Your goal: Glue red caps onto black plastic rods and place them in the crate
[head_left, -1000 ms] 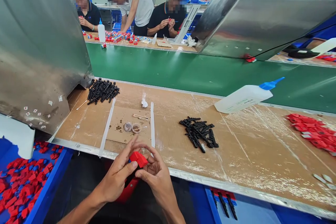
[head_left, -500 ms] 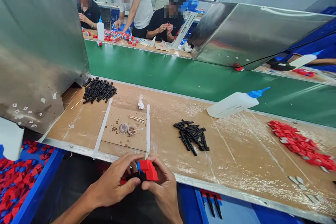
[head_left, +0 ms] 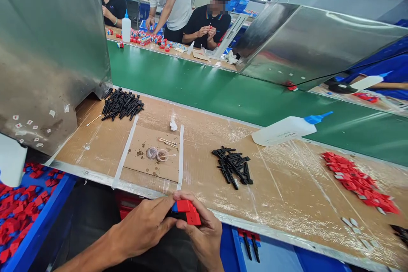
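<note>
Between my two hands, just off the bench's front edge, is a small red, blue and black plastic part [head_left: 188, 211]. My left hand [head_left: 145, 223] grips its dark side, fingers bent over the top and thumb below. From the other side my right hand [head_left: 205, 229] wraps the red end, thumb in front and fingers behind. The fingers cover much of the part, so its full shape is hidden. Beyond my hands lies a cardboard piece [head_left: 137, 169] with two small round dishes [head_left: 162, 155] and several cotton swabs [head_left: 168, 141].
Black plastic pieces form a left pile [head_left: 123, 104] and a middle pile [head_left: 231, 165]. A white squeeze bottle [head_left: 283, 131] leans by the green belt [head_left: 191, 80]. Red parts [head_left: 357, 180] lie at right. A blue bin [head_left: 60, 195] stands lower left. Several people work across the belt.
My hands have shifted slightly right and down with the part. The left fingers have closed further over its top, and less of its black side shows. The view has tilted a little.
</note>
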Demonstrator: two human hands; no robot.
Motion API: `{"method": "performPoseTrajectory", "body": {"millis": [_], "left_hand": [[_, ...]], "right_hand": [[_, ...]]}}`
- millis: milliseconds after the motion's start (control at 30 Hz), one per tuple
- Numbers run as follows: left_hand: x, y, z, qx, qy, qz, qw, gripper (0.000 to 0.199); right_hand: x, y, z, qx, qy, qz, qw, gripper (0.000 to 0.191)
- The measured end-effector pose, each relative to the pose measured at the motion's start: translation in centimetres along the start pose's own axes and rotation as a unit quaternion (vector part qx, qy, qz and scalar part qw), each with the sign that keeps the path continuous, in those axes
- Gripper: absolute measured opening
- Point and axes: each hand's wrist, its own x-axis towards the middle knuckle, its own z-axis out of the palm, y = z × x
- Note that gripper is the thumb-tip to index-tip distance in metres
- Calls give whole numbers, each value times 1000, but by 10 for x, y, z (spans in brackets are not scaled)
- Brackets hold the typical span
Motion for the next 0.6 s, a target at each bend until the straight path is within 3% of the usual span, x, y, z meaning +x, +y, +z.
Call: {"method": "performPoseTrajectory", "body": {"millis": [133, 200, 233, 333, 400, 467, 600], "left_hand": [[4, -2, 3, -40, 8, -46, 998, 38], [7, -5, 4, -160, -21, -113, 981, 29], [9, -8, 5, -253, -49, -152, 954, 28], [12, -17, 7, -509, -109, -236, 821, 35], [13, -23, 10, -570, -101, -246, 778, 35], [15, -24, 16, -560, -90, -244, 787, 31], [21, -17, 32, -440, -106, -224, 863, 32]], "right_hand": [[-3, 12, 0, 7, 30, 35, 999, 49], [-3, 12, -1, 33, 18, 61, 997, 56], [-2, 10, -1, 45, 10, 73, 996, 56], [0, 1, 0, 31, 17, 104, 994, 42], [2, -6, 3, 4, 38, 118, 992, 36], [1, -12, 7, 1, 49, 119, 992, 38], [-8, -21, 9, -36, 86, 95, 991, 42]]}}
